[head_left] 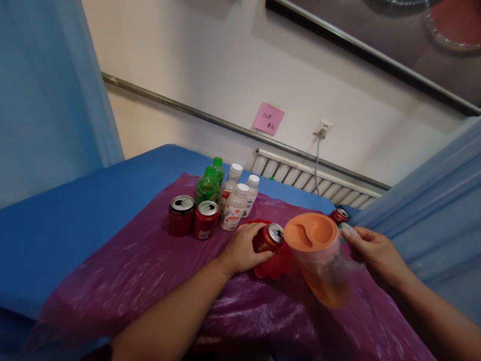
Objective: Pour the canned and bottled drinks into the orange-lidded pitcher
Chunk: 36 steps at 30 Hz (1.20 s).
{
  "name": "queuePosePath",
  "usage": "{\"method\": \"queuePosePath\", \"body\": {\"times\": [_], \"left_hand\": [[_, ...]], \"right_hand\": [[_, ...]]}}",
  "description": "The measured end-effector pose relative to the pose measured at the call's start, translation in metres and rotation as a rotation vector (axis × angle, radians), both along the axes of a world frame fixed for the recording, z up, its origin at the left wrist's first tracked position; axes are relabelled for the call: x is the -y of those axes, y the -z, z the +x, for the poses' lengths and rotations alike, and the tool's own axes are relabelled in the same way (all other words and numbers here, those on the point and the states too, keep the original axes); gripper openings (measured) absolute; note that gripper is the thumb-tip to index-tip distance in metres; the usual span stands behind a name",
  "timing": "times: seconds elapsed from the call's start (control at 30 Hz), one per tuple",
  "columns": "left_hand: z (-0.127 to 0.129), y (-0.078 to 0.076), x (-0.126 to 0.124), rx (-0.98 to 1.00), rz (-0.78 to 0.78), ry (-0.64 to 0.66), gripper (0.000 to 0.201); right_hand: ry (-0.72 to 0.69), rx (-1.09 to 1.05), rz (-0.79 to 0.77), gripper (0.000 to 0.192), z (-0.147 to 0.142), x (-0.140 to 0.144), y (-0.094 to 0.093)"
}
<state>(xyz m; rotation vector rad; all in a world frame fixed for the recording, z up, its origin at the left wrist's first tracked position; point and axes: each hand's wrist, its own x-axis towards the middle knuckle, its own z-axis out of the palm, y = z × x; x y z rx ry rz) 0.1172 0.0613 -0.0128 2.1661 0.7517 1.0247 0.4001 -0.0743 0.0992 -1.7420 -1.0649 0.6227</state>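
My left hand (243, 246) is wrapped round a red drink can (267, 238), its opened top tilted to the right. Beneath that can lies a red scalloped dish (276, 263), partly hidden by the hand. My right hand (376, 255) grips the handle of a clear plastic pitcher (323, 276) with an orange lid (310, 231). Amber liquid fills the lower part of the pitcher, which leans so its top is beside the can's opening. Whether the two touch I cannot tell.
Left of my hands stand two opened red cans (206, 220), green bottles (207, 185) and three white-capped bottles (234, 208). Another red can (338, 215) is behind the pitcher. Purple plastic sheeting (143, 271) covers the blue surface (112, 183). A radiator (296, 175) and blue curtains (45, 100) border it.
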Motion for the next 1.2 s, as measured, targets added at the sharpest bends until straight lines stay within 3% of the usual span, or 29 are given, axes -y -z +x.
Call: {"method": "queuePosePath", "body": {"times": [0.57, 1.2], "left_hand": [[0.000, -0.001, 0.000, 0.012, -0.039, 0.010, 0.069], [-0.002, -0.005, 0.000, 0.006, -0.040, 0.019, 0.067]], "right_hand": [[-0.002, 0.118, -0.016, 0.065, -0.009, -0.004, -0.015], [-0.001, 0.134, -0.032, 0.064, -0.010, -0.004, -0.018]]}}
